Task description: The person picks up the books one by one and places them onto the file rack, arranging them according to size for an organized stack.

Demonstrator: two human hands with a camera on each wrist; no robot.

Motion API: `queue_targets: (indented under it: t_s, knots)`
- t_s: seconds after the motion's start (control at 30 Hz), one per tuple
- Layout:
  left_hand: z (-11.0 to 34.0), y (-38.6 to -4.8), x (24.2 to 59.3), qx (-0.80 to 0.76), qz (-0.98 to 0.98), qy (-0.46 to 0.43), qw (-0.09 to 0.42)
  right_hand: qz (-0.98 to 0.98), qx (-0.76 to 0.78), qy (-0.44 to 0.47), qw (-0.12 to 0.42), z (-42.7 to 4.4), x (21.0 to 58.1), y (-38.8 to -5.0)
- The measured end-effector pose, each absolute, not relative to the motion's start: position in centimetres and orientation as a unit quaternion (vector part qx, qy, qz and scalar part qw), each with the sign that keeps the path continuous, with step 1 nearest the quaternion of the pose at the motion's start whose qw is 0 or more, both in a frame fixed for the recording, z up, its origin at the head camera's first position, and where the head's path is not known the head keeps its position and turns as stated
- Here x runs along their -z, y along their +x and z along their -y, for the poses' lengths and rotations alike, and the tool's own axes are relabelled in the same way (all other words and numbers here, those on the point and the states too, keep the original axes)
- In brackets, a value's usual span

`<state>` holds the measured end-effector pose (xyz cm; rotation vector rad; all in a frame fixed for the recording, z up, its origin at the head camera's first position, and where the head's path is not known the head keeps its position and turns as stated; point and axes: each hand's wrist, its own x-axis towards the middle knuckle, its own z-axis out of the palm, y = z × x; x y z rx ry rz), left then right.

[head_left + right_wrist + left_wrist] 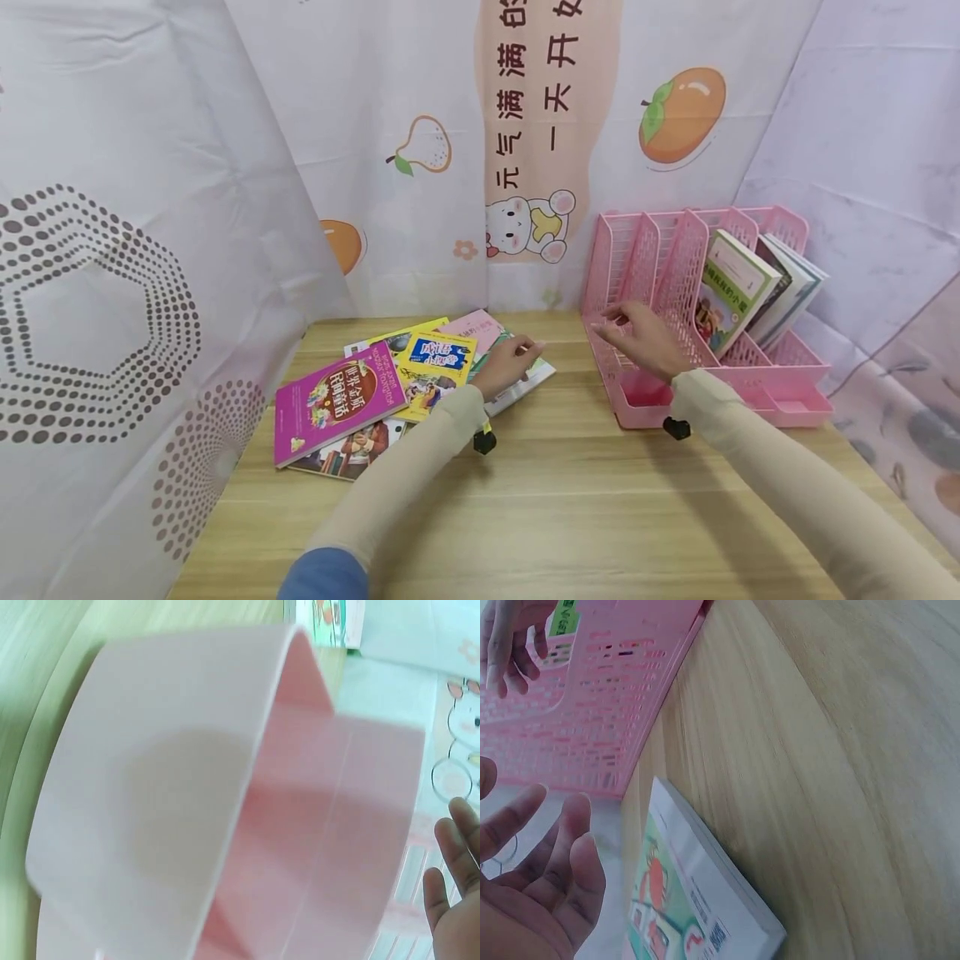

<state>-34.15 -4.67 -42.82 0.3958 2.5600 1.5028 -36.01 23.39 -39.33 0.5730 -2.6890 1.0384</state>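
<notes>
My left hand [512, 367] hovers over the right side of a pile of books, its fingers loosely bent and holding nothing. Beneath it lies a book with a pink and green cover [480, 329]; its white page edge [720, 874] shows in the left wrist view. A yellow book [435, 367] and a purple book [341, 404] lie further left in the pile. Over the front left of the pink book rack [648, 250], my right hand [647, 340] hangs with slightly bent fingers and nothing in them. The right wrist view shows the rack's front tray [165, 787] close up.
Toward the rack's right, a green-covered book [731, 292] and several others [787, 287] lean in its compartments. Another book with an illustrated cover [356, 450] sticks out under the purple one. The wooden table [555, 508] meets printed cloth [420, 217] at the back.
</notes>
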Motion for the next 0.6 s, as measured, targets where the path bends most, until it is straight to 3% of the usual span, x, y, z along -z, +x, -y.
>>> queue_targets:
  t_s: [0.37,0.6]
  knots:
    - [6.6,-34.3,42.6,-0.495,-0.858,0.117,0.062,0.906,-0.346,0.238,0.054,-16.5,39.7,-35.8]
    - [8.1,-33.8,42.4,-0.498,-0.859,0.103,0.058,0.907,-0.332,0.248,0.077,-15.0,41.2,-36.2]
